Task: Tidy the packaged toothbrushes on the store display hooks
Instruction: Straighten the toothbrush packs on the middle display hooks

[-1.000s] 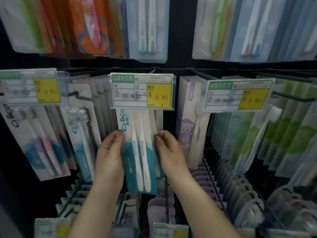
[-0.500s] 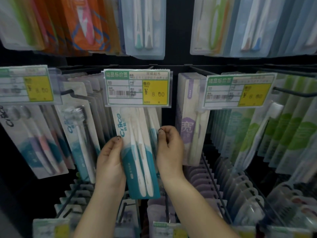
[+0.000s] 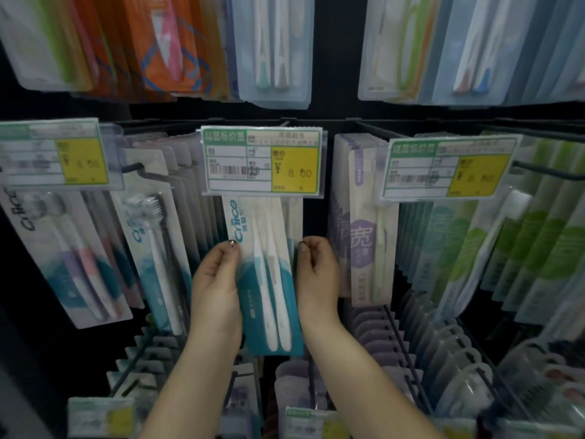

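Note:
A teal and white toothbrush pack with two white brushes hangs on the middle hook, below a green and yellow price tag. My left hand grips the pack's left edge, thumb on the front. My right hand holds the right edge with curled fingers. More packs of the same kind hang behind it, mostly hidden.
A black-bristled brush pack hangs on the hook to the left, a purple pack to the right, green packs further right. Packs hang on the row above. Lower hooks with packs stick out below my wrists.
Both hands have slid up along the sides of the teal pack, and the pack hangs a little straighter. The view has shifted slightly.

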Available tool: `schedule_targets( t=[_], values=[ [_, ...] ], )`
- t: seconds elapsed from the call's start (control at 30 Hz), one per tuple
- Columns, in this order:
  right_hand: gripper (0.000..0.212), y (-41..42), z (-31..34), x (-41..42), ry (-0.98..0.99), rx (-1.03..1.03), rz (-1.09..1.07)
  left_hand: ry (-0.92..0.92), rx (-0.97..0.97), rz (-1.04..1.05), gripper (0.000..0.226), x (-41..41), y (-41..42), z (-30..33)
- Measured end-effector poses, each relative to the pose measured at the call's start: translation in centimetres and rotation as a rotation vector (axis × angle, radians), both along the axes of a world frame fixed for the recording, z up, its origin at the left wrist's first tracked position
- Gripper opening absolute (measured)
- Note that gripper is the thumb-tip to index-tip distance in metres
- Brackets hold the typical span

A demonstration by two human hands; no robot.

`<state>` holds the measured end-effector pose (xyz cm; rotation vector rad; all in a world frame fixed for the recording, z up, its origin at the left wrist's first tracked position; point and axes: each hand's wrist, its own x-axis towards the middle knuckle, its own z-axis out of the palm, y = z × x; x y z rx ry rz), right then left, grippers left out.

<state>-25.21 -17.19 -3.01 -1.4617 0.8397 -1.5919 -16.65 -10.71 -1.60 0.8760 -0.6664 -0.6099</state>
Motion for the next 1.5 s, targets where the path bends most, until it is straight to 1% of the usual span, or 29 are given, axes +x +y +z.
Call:
schedule_targets(
  t=[0.1, 0.23, 0.3, 0.43, 0.63, 0.77, 0.83, 0.9, 0.97, 1.07, 1.2, 1.23, 1.3, 1.37, 1.43, 1.5],
  values=[
    [0.025, -0.3, -0.3, -0.3, 0.000, 0.033, 0.051, -0.092, -0.009, 0.049, 0.022, 0.2, -0.2, 0.4],
    [0.017, -0.5, -0.7, -0.7, 0.023, 0.064, 0.108, -0.204, -0.034, 0.071, 0.025, -0.5, 0.0, 0.8],
    [0.015, -0.5, -0.8, -0.7, 0.016, 0.073, 0.127, -0.229, -0.036, 0.066, 0.028, -1.0, 0.0, 0.9],
    [0.017, -0.7, -0.7, -0.9, 0.048, 0.063, 0.113, -0.253, -0.018, 0.061, 0.032, -1.1, 0.0, 0.4],
    [0.015, -0.8, -0.3, -1.6, 0.112, 0.036, 0.120, -0.339, 0.004, 0.112, 0.020, 0.0, -0.9, -0.5],
    [0.021, -0.7, -0.2, -1.7, 0.133, 0.064, 0.153, -0.358, 0.014, 0.179, 0.019, 0.5, -2.2, -0.8],
    [0.025, -0.5, -0.1, -1.8, 0.122, 0.111, 0.196, -0.354, 0.035, 0.196, 0.017, 0.7, -3.0, -0.9],
    [0.027, -0.1, 0.1, -2.1, 0.111, 0.149, 0.235, -0.356, 0.055, 0.220, 0.020, 1.0, -3.8, -0.9],
    [0.025, 0.1, 0.4, -2.5, 0.141, 0.136, 0.240, -0.367, 0.076, 0.237, 0.018, 1.1, -4.5, -1.0],
    [0.032, 0.5, 0.6, -3.4, 0.196, 0.100, 0.248, -0.384, 0.099, 0.243, 0.016, 0.7, -5.1, -1.0],
    [0.035, 1.2, 0.9, -4.9, 0.229, 0.124, 0.267, -0.356, 0.124, 0.253, 0.010, -0.2, -4.7, -1.1],
    [0.036, 1.3, 0.9, -5.2, 0.244, 0.127, 0.251, -0.357, 0.133, 0.266, 0.012, -0.4, -4.4, -1.1],
    [0.035, 1.6, 1.1, -6.0, 0.263, 0.125, 0.218, -0.383, 0.159, 0.295, 0.034, -1.1, -3.7, -0.9],
    [0.032, 2.1, 1.2, -6.5, 0.257, 0.138, 0.199, -0.432, 0.176, 0.361, 0.050, -2.0, -2.5, -0.6],
    [0.028, 2.6, 1.4, -7.0, 0.222, 0.159, 0.175, -0.543, 0.115, 0.433, 0.056, -3.2, -1.1, -0.3],
    [0.024, 3.2, 1.7, -7.7, 0.171, 0.165, 0.146, -0.690, 0.008, 0.455, 0.053, -4.7, 0.1, -0.1]
  ],
)
